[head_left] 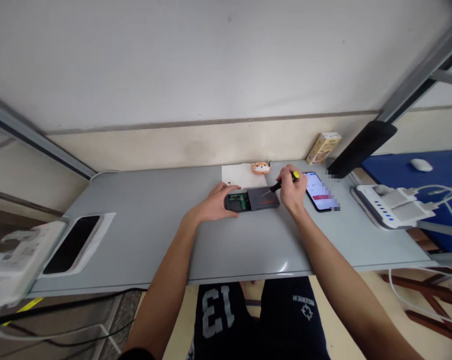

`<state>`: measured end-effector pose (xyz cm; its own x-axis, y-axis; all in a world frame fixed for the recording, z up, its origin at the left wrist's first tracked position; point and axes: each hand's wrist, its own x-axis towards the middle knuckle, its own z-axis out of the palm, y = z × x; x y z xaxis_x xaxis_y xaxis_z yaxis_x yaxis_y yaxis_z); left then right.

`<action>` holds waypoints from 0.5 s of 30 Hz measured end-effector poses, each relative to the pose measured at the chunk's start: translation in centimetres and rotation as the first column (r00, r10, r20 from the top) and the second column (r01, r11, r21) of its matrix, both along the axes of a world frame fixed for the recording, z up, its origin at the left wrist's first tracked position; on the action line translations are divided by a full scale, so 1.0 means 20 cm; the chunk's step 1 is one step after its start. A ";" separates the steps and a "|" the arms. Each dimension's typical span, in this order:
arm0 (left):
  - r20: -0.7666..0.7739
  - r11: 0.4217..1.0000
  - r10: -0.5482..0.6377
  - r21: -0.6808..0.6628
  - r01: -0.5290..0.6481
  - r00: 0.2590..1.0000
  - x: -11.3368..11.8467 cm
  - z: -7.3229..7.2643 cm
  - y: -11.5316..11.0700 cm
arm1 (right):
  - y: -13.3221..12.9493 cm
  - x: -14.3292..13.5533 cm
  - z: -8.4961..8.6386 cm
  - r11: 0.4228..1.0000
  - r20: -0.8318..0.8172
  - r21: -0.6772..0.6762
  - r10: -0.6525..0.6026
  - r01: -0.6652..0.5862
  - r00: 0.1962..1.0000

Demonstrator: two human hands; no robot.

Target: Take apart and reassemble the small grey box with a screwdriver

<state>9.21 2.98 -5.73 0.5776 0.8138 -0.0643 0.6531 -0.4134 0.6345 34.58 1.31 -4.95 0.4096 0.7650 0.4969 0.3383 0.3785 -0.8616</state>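
Note:
A flat dark grey electronics case (pixel 263 198) lies on the grey desk, its left part uncovered. A green circuit board (pixel 239 201) shows in that uncovered part. My left hand (pixel 213 204) grips the left end of the case, thumb and fingers on opposite sides. In my closed right hand (pixel 291 188) is a screwdriver (pixel 275 187) with a black handle and a yellow end. Its thin shaft points left over the cover; whether the tip touches it I cannot tell. Behind the case, a white sheet of paper (pixel 235 173) holds small dark bits, too small to name.
An orange animal-face case (pixel 261 168) sits at the paper's right edge. A lit phone (pixel 319 191) lies right of my right hand. Farther right are a carton (pixel 323 148), a black cylinder (pixel 363 149) and a power strip (pixel 383 207). A dark phone (pixel 72 244) lies left.

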 end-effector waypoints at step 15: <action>0.015 1.000 -0.018 0.000 0.018 1.000 -0.03 -0.01 0.02 | -0.01 0.00 -0.02 0.999 0.078 -0.047 0.027 -0.023 0.997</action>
